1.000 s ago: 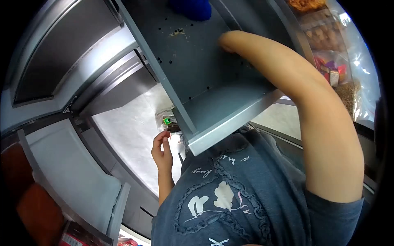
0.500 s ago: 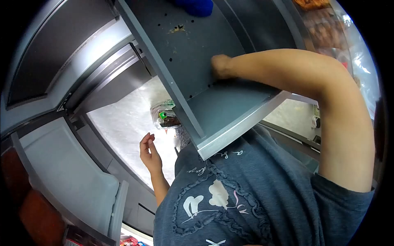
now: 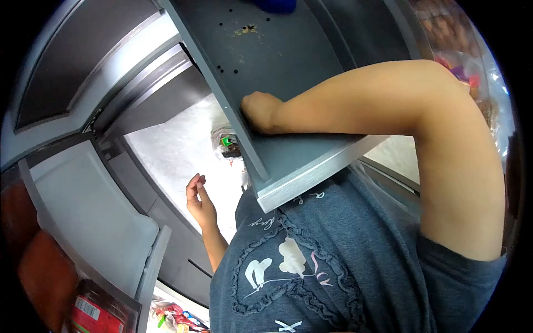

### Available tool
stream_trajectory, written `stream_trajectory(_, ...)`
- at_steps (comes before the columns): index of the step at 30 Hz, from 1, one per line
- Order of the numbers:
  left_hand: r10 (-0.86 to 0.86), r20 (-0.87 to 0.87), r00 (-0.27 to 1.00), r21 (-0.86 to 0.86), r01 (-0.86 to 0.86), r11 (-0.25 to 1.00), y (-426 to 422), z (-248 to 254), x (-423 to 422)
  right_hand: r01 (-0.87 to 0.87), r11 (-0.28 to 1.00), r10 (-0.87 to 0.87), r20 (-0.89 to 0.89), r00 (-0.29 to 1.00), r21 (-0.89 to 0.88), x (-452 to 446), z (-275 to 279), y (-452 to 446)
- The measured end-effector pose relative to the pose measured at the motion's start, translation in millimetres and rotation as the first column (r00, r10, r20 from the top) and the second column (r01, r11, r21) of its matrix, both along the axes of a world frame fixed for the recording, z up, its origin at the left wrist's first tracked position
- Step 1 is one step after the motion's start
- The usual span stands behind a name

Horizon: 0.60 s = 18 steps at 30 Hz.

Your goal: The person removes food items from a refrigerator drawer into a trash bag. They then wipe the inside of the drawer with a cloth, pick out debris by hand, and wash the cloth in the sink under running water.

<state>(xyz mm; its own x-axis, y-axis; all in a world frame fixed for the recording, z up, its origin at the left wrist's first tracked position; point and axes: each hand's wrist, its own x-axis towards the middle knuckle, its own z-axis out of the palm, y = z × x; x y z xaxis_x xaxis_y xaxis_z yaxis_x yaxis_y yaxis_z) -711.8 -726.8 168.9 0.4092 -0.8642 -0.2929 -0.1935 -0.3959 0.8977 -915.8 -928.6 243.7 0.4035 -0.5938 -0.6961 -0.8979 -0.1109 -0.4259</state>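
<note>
My right hand (image 3: 262, 112) reaches into a grey open drawer (image 3: 316, 180) and rests low by its left side wall. Its fingers are curled down and hidden under the back of the hand. Dark specks and a patch of yellowish crumbs (image 3: 248, 29) lie on the drawer floor, above the hand. A blue item (image 3: 277, 4) shows at the drawer's far end. My left hand (image 3: 200, 202) hangs outside the drawer, to its left, with nothing in it and its fingers loosely bent and apart.
Clear bags of food (image 3: 444, 33) stand at the upper right. A plastic bag with a green label (image 3: 226, 142) is on the pale floor. At the lower left are a white door panel (image 3: 91, 205) and a red package (image 3: 94, 311); colourful packets (image 3: 175, 319) show at the bottom.
My right hand has moved left and down across the drawer floor to the left side wall. My left hand has shifted left, away from the drawer.
</note>
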Motion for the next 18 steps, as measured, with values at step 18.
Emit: stream_trajectory(18, 0.022, -0.102, 0.995, -0.282, -0.05, 0.958, -29.6, 48.0, -12.3, -0.583, 0.69, 0.614, -0.081, 0.785, -0.428, -28.9, -10.2, -43.1)
